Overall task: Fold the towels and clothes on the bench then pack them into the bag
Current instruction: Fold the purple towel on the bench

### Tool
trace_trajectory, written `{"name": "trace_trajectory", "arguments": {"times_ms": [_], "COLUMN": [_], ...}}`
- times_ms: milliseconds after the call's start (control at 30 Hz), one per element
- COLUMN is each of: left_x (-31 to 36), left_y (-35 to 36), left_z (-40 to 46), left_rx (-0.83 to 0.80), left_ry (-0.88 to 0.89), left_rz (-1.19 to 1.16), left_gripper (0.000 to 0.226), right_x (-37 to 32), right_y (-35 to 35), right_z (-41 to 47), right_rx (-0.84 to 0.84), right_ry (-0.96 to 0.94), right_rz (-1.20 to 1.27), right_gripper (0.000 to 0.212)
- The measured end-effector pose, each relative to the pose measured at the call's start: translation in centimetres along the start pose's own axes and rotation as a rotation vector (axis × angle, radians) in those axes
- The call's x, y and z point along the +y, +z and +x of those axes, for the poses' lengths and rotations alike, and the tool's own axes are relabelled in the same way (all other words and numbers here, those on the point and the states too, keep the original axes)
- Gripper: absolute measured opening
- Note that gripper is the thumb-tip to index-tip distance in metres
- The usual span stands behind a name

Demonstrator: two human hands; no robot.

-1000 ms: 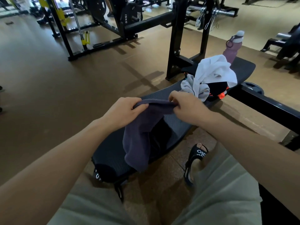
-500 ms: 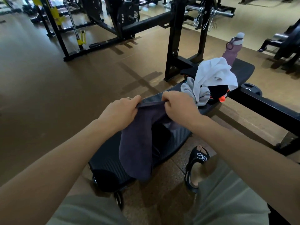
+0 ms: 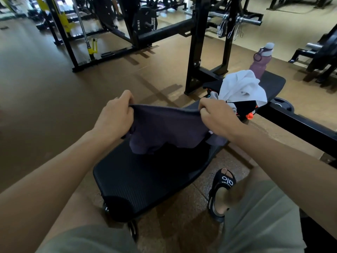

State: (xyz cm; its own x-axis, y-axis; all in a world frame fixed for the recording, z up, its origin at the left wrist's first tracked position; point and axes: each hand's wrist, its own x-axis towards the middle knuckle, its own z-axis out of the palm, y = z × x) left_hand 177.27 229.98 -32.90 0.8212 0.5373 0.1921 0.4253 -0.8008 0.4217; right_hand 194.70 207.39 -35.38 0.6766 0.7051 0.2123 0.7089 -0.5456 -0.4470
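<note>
The hands have moved apart, stretching the towel (image 3: 167, 128) flat above the table (image 3: 145, 179). Left hand (image 3: 116, 117) and right hand (image 3: 217, 117) each pinch a top corner.

A gym around me: black steel rack (image 3: 197, 52), weight plate marked 15KG (image 3: 145, 21), barbell with clips (image 3: 237, 21), brown rubber floor (image 3: 45, 84); far machines apparently similar.
</note>
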Motion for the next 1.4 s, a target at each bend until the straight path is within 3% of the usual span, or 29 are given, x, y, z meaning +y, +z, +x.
{"name": "trace_trajectory", "arguments": {"times_ms": [67, 167, 333, 533, 600, 800, 933, 1100, 1233, 1333, 1400], "left_x": [0.4, 0.3, -0.7, 0.9, 2.3, 3.3, 3.6, 3.5, 3.2, 3.2, 3.0], "left_y": [0.0, -0.1, 0.0, 2.1, 3.2, 4.1, 4.0, 4.3, 4.7, 4.7, 4.7], "left_z": [-0.1, -0.2, -0.9, -1.8, -2.7, -4.4, -5.0, -5.0, -5.0, -5.0, -5.2], "left_rx": [-0.018, 0.041, 0.052, -0.136, -0.196, -0.084, -0.113, -0.195, -0.135, -0.119, -0.124], "left_ry": [-0.057, -0.015, 0.078, 0.13, 0.141, 0.203, 0.378, 0.242, 0.29, 0.374, 0.39], "left_rz": [-0.105, 0.083, 0.273, -0.057, -0.128, -0.321, -0.276, -0.368, -0.323, -0.292, -0.29], "left_gripper": [0.012, 0.022, 0.026, 0.026, 0.029, 0.013, 0.025, 0.019, 0.031, 0.014, 0.017], "right_x": [-0.2, -0.2, -0.8, -3.9, -5.1, -6.5, -6.7, -7.3, -7.9, -7.6, -6.6], "right_y": [0.5, 1.6, 0.8, 0.9, 1.1, 1.1, 0.5, 0.4, 0.0, 0.2, 0.4], "right_z": [-0.6, -0.9, -0.1, 0.5, 0.1, 0.0, -0.2, -0.5, -0.9, -0.8, -0.5], "right_rx": [-0.032, -0.016, -0.164, -0.379, -0.426, -0.412, -0.394, -0.373, -0.414, -0.386, -0.353], "right_ry": [-0.078, -0.114, 0.242, 0.495, 0.499, 0.468, 0.494, 0.464, 0.399, 0.42, 0.424], "right_rz": [-0.016, -0.104, 0.216, 0.698, 0.852, 1.024, 1.144, 1.161, 1.137, 1.011, 0.813], "right_gripper": [0.013, 0.023, 0.036, 0.021, 0.02, 0.017, 0.017, 0.018, 0.016, 0.027, 0.037]}}
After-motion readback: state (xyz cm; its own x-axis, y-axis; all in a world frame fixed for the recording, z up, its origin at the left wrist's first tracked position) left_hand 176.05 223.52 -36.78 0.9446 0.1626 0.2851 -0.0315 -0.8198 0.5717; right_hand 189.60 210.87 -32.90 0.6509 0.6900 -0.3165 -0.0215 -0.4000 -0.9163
